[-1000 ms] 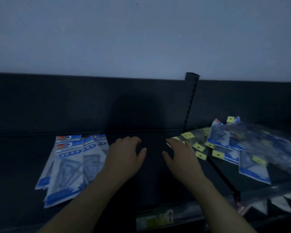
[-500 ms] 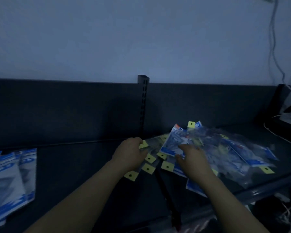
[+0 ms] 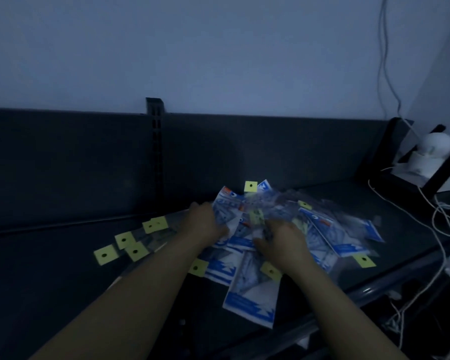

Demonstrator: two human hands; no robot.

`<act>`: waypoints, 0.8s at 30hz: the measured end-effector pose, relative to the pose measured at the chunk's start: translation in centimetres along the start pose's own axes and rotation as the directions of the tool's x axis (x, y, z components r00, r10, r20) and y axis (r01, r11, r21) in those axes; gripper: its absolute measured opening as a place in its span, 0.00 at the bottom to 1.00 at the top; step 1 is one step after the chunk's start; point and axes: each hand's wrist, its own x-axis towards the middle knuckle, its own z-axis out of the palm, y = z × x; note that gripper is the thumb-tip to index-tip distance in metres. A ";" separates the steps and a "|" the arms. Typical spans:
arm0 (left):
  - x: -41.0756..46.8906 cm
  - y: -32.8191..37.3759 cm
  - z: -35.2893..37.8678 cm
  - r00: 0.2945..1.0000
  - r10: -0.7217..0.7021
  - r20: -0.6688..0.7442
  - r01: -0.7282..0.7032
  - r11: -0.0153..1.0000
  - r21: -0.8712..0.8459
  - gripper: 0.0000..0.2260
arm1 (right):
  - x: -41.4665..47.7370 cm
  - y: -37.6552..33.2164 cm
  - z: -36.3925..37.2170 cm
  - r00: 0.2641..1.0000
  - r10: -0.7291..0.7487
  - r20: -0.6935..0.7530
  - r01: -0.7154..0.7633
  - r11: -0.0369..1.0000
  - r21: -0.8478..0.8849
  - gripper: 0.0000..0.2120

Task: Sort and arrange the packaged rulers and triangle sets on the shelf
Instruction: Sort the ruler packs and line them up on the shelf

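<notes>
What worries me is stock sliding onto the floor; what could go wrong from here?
1. The left hand and right hand are both in the loose pile of packets. One blue-and-white packet lies near the front edge of the shelf and might get pushed off.
2. White cables trail across the shelf beside the pile, so swept packets could snag them.
3. The yellow-tagged packs lie by the left forearm, which may scatter them.

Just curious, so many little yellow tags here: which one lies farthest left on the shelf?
The yellow tag at the left end of the fanned row on the dark shelf. Every other tag lies to its right, nearer the blue packets.
</notes>
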 end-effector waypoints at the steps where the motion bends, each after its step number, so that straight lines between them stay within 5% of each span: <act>1: 0.3 0.2 0.2 1.000 0.008 0.014 -0.008 0.999 -0.036 0.18 | 0.1 0.3 0.1 0.999 0.020 0.031 -0.020 1.000 -0.007 0.14; 5: 0.8 0.0 -0.1 0.995 0.011 0.101 -0.015 0.999 0.043 0.07 | 0.3 0.9 -0.3 0.995 0.078 0.060 -0.079 0.997 0.017 0.26; 9: 1.1 -0.1 -1.5 0.997 -0.027 0.079 0.010 0.978 0.206 0.14 | 1.0 1.1 -1.3 0.990 0.118 0.083 -0.121 0.992 0.035 0.21; 13: 2.1 1.4 -0.8 0.996 0.088 0.010 -0.089 0.994 0.058 0.10 | 1.8 1.6 -2.0 0.965 0.219 0.143 -0.245 0.949 0.198 0.29; 20: 6.4 3.2 1.9 0.990 0.140 -0.033 -0.133 0.978 0.159 0.26 | 2.0 3.0 -2.6 0.922 0.344 0.179 -0.378 0.899 0.221 0.19; 24: 8.1 4.2 3.0 0.990 0.141 -0.001 -0.138 0.965 0.222 0.18 | 1.9 3.7 -2.7 0.911 0.345 0.225 -0.399 0.875 0.275 0.18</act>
